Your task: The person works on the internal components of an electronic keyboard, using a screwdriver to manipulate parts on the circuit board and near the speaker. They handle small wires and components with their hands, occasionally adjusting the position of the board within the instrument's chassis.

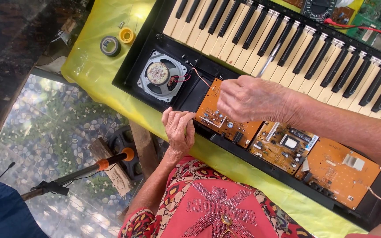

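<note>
- Nearest the camera: a red patterned garment [219,205] against the counter's near edge.
- Yellow-covered counter [91,66] bearing an opened keyboard [287,48], its near casing exposed.
- Round speaker [160,76] at the casing's left end; orange circuit boards [336,169] along the near edge.
- Right hand [254,99] over the leftmost board [219,117], fingers curled shut on a slim silver tool [269,59].
- Left hand [179,132] gripping the casing's near edge beside that board.
- Tape rolls [110,46] at the counter's left corner.
</note>
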